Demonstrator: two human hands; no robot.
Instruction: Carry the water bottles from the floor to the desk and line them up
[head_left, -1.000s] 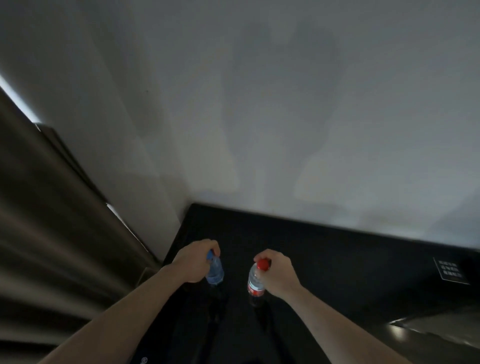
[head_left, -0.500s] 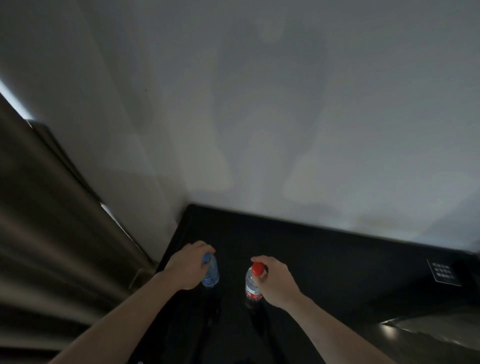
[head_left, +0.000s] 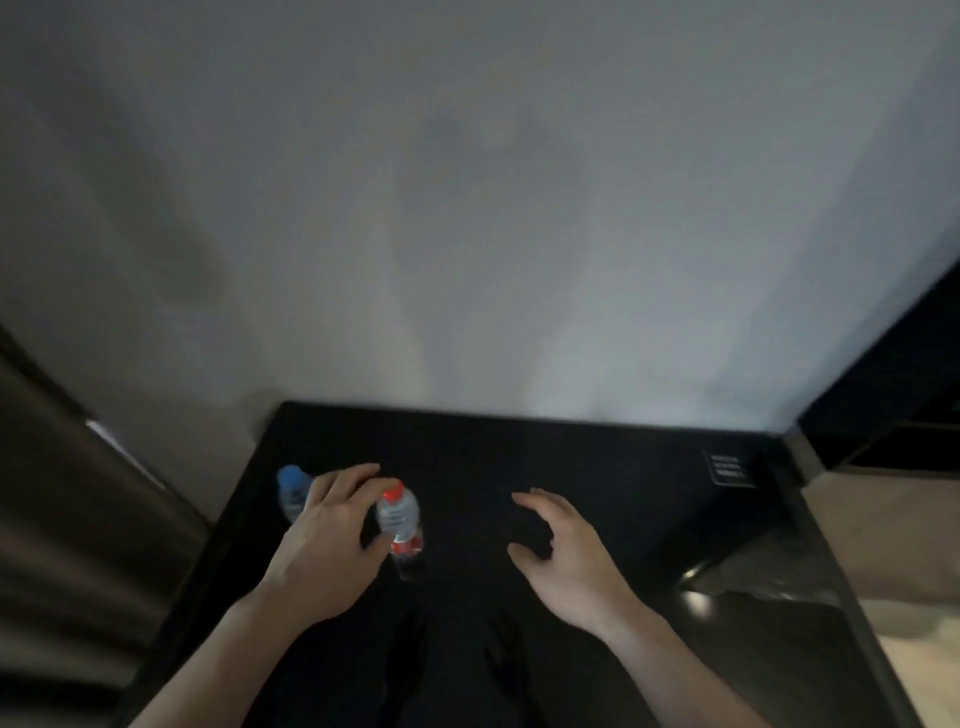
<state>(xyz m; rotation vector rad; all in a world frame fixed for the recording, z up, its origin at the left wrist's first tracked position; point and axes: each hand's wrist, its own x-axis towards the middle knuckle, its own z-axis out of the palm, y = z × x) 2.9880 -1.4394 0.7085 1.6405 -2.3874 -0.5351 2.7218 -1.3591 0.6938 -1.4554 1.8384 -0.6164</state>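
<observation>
Two small water bottles stand upright on the black glossy tabletop (head_left: 597, 467), both toward its left side. The blue-capped bottle (head_left: 292, 491) is nearest the left edge, close to the back-left corner, with only a narrow strip of dark surface between it and the drop-off beside the brown panel (head_left: 67, 519) on the left. The red-capped bottle (head_left: 399, 522), with a red label low on its body, stands just to the right of it, a little nearer the person.

The left hand (head_left: 332, 545) lies between the two bottles, fingers spread and loosely bent. Its thumb reaches toward the lower part of the red-capped bottle and its fingertips are near the red cap; whether it actually touches either bottle cannot be told through the blur, and it does not plainly grip either one. The right hand (head_left: 566, 551) hovers over bare tabletop well to the right of the red-capped bottle, fingers wide and relaxed, holding nothing.

The back edge of the tabletop meets a pale grey wall (head_left: 493, 208). To the right of the bottles a broad stretch of dark surface runs as far as a small white-printed label (head_left: 727, 467) near the back-right corner, where a dark cabinet (head_left: 893, 395) rises. The right edge slants toward the viewer, with a lighter surface beyond it.
</observation>
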